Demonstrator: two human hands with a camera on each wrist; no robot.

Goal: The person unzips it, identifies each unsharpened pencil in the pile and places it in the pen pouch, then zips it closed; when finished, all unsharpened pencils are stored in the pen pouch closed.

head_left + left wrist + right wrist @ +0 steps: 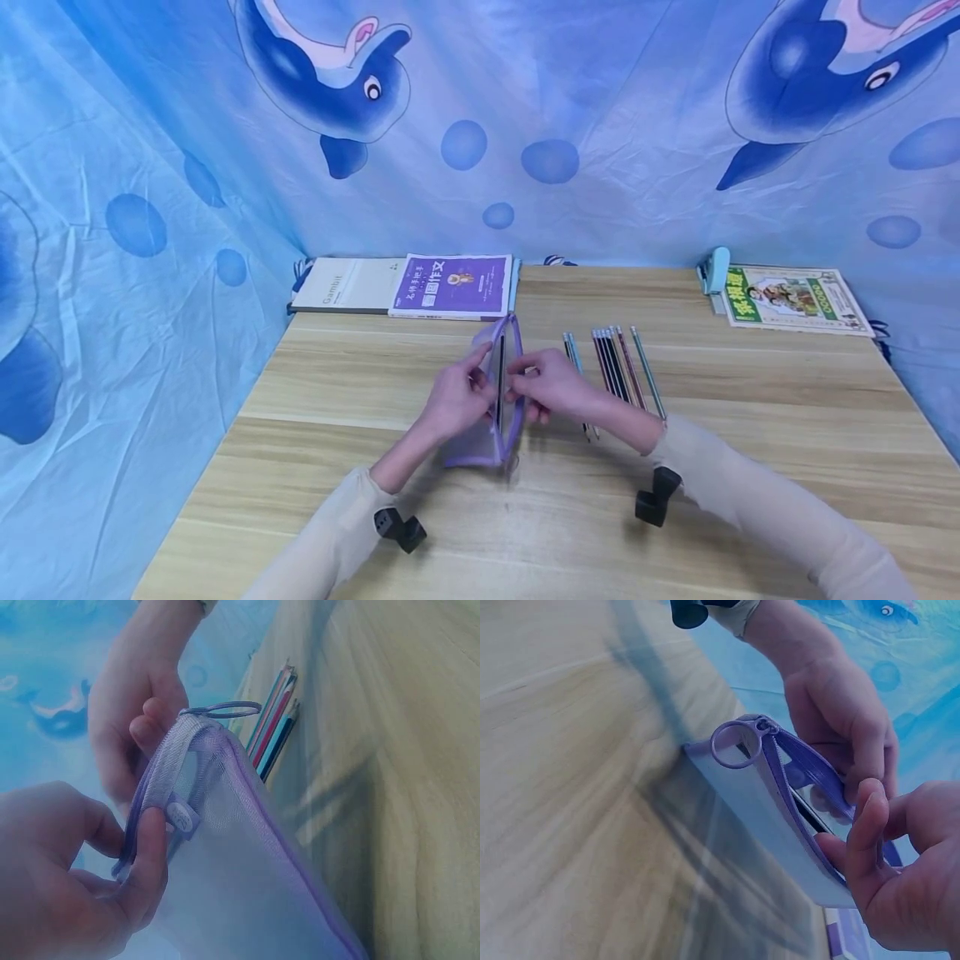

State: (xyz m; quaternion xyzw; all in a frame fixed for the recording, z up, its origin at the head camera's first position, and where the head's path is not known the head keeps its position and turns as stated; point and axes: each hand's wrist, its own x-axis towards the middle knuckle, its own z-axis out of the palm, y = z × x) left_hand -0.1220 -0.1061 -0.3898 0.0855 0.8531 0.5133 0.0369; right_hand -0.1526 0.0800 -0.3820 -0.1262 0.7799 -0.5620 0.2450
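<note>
A translucent pencil pouch [474,446] with purple zipper edging stands on the table, its mouth unzipped and facing up. My left hand [459,393] pinches the left edge of the mouth between thumb and fingers. On the opposite edge, the fingers of my right hand [551,383] grip the rim; the right wrist view shows this right hand [911,877] with one fingertip over the zipper edge. A thin dark stick, pencil-like, [501,379] lies lengthwise inside the pouch. A ring-shaped zipper pull [735,745] hangs at one end of the zipper.
Right of the pouch lie several pencils [613,367], partly behind my right forearm, with a smaller group [573,350] nearer the pouch. A purple book [453,287] and a white book [345,282] lie at the back left. A blue stapler [717,271] and a green-covered booklet [795,298] are back right.
</note>
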